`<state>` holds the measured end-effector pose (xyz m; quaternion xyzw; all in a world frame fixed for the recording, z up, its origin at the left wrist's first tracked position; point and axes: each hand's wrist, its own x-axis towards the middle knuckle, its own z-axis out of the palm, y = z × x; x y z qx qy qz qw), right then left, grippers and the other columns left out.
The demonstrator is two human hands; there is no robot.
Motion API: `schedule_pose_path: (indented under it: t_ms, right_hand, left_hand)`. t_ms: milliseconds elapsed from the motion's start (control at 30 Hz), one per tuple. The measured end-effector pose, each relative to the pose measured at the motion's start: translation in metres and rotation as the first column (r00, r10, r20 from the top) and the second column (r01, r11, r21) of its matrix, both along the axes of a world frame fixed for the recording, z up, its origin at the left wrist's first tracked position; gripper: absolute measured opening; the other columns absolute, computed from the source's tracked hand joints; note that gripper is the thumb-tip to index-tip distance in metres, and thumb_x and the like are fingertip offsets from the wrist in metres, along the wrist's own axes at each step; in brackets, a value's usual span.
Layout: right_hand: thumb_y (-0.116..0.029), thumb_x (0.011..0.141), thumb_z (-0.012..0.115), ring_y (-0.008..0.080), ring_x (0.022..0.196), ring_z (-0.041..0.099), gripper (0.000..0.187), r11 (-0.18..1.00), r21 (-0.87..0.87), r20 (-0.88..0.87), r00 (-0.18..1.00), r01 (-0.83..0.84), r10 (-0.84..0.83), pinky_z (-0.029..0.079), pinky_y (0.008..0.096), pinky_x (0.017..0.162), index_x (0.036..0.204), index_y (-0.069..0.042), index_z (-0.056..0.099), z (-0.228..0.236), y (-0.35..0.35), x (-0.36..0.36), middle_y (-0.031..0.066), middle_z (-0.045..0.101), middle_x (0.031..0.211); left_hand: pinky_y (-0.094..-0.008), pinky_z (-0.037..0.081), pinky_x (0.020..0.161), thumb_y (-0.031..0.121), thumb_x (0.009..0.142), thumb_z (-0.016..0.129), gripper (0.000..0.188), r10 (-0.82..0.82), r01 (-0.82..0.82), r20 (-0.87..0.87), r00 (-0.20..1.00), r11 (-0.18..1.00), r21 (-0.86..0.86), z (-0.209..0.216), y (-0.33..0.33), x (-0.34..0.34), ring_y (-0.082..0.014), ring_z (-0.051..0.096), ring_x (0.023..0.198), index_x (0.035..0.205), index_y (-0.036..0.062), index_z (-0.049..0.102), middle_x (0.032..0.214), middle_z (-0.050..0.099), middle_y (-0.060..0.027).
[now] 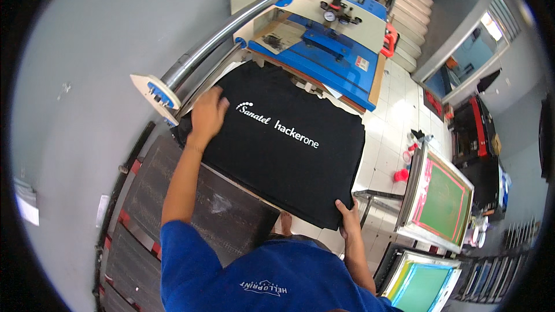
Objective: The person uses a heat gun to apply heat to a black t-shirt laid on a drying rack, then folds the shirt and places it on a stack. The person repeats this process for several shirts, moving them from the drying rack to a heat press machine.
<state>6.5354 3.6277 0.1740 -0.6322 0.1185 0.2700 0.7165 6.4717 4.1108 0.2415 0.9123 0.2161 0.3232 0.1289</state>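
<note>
A black T-shirt (277, 167) with white printing across it lies spread over the flat bed of a heat press. My left hand (208, 114) rests at the shirt's left edge, its fingers apart and partly blurred. At the near right corner, my right hand (348, 219) pinches the cloth with the thumb on top; its other fingers are mostly hidden under the edge. The press's blue upper part (324, 52) sits just beyond the shirt's far edge.
A thick metal bar (225, 32) runs along the press's left side. Dark slatted panels (214, 214) stand at the near left. Framed printing screens (442, 202) lean at the right, above white floor tiles (378, 138). A pressure gauge (329, 16) is mounted at the back.
</note>
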Motion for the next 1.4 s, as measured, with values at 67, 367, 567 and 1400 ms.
schedule_pose_path:
  t_ms: [67,367,567,1400]
  right_hand:
    - [-0.011,0.082,0.075,0.0309,0.119,0.051,0.082,1.0,-0.006,0.023,1.0,-0.021,0.021,0.045,0.0409,0.1,0.142,0.001,0.021,0.001,0.004,-0.001,0.0228,0.045,0.133]
    - [-0.006,0.083,0.071,0.0257,0.113,0.054,0.072,0.997,0.032,0.101,0.992,-0.073,0.07,0.046,0.0376,0.097,0.137,0.003,0.025,0.001,0.006,-0.003,0.0186,0.049,0.126]
    - [-0.004,0.082,0.072,0.0238,0.11,0.053,0.067,0.986,-0.161,0.186,0.981,-0.033,0.063,0.046,0.036,0.094,0.134,0.0,0.03,0.004,-0.001,-0.012,0.018,0.051,0.122]
    - [-0.026,0.096,0.058,0.0238,0.1,0.064,0.046,0.821,0.305,0.016,0.864,-0.483,0.503,0.054,0.0324,0.084,0.129,0.001,0.04,0.051,0.21,0.091,0.0161,0.059,0.113]
  left_hand:
    - [-0.0498,0.029,0.109,0.041,0.093,0.054,0.05,-0.135,0.16,-0.287,0.948,0.985,0.065,-0.023,-0.022,-0.024,-0.0378,0.038,0.133,0.131,0.0093,0.054,0.139,0.048,-0.015]
    - [-0.0545,0.026,0.11,0.035,0.093,0.053,0.052,-0.289,0.334,-0.377,0.88,0.941,0.057,-0.03,-0.02,0.072,-0.0384,0.038,0.132,0.139,0.0119,0.046,0.139,0.048,-0.0147]
    - [-0.0518,0.033,0.104,0.032,0.082,0.068,0.075,0.119,-0.119,0.007,0.993,0.992,0.03,-0.009,0.025,0.139,-0.0397,0.045,0.125,0.144,0.0098,0.033,0.129,0.056,-0.0182]
    - [-0.0445,0.047,0.074,0.023,0.084,0.062,0.017,-0.243,0.263,-0.136,0.961,0.951,0.161,0.033,-0.05,0.069,-0.0299,0.059,0.081,0.079,0.0069,0.065,0.083,0.062,-0.0098]
